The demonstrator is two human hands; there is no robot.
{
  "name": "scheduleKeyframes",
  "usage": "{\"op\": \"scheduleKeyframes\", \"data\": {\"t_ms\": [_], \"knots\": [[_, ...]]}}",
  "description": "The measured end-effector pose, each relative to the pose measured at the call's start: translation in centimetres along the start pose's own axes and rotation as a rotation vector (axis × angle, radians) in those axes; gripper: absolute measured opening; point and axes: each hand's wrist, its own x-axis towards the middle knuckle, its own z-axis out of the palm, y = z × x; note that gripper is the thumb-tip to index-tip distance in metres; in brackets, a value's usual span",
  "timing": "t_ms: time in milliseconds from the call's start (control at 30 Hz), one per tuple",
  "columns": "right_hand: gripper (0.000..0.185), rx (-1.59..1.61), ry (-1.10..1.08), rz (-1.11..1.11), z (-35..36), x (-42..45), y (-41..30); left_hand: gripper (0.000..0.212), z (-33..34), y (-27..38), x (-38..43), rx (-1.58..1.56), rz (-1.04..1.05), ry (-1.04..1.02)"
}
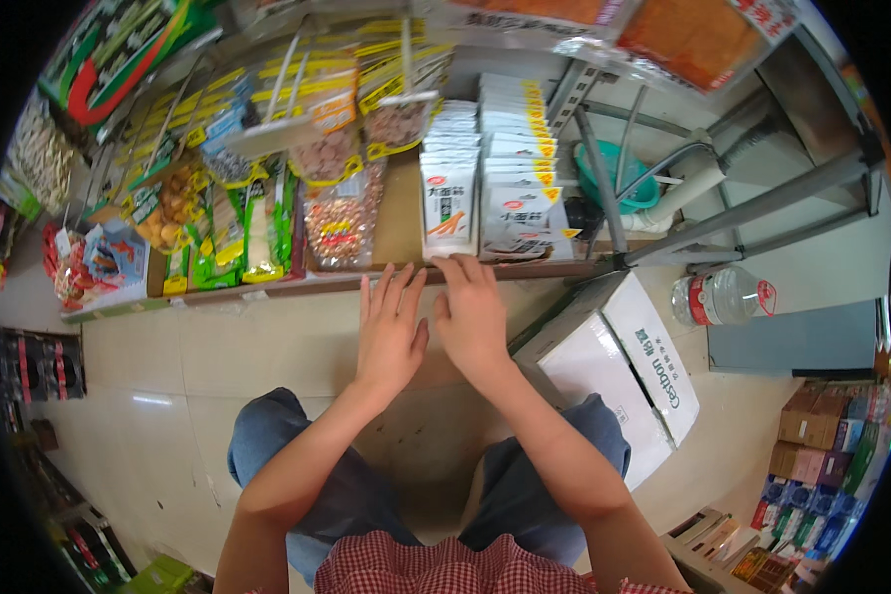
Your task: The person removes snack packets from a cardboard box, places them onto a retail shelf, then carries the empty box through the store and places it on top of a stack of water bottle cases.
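Note:
My left hand (391, 327) rests its fingertips near the front edge of the low shelf (319, 281), fingers apart and holding nothing. Beside it, my right hand (473, 312) has its fingers bent at the bottom end of a row of white snack packets (449, 194); whether it grips anything cannot be told. Right of that row stands a second row of white and yellow packets (521, 200). A bag of peanuts (338, 229) lies to the left, with a bare strip of brown cardboard (399, 204) between it and the white row.
A white carton (601, 364) stands on the floor by my right knee, near a large water bottle (720, 297). Metal shelf bars (750, 208) and a teal basin (618, 177) are at the right. Bagged goods hang on hooks above the shelf; green packets (263, 230) fill its left part.

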Motion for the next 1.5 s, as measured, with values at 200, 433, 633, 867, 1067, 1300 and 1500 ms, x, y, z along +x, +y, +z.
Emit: {"op": "scheduleKeyframes", "data": {"t_ms": [200,433,633,867,1067,1300,1500], "knots": [[0.039,0.181,0.085,0.117,-3.6,-0.6,0.2,0.061,-1.2,4.0,0.9,-0.042,0.043,-0.091],[0.034,0.278,0.319,0.180,-7.5,-4.3,3.2,0.063,-2.7,11.2,-0.5,-0.002,0.094,-0.177],[0.032,0.417,0.400,0.313,-14.3,-15.0,-5.0,0.064,-11.1,19.6,-6.5,-0.082,-0.073,-0.335],[0.036,0.406,0.503,0.484,-32.7,-20.5,-19.4,0.062,-27.4,31.5,-4.3,-0.130,0.112,-0.468],[0.030,0.351,0.739,0.539,-46.9,-21.2,-28.4,0.058,-39.6,40.9,-0.5,-0.283,0.330,-0.387],[0.037,0.385,1.069,0.556,-54.4,-23.8,-36.7,0.059,-48.5,47.9,-0.1,-0.401,0.555,-0.308],[0.040,0.361,1.144,0.556,-59.1,-26.9,-38.5,0.058,-51.7,51.7,-1.9,-0.480,0.628,-0.227]]}}
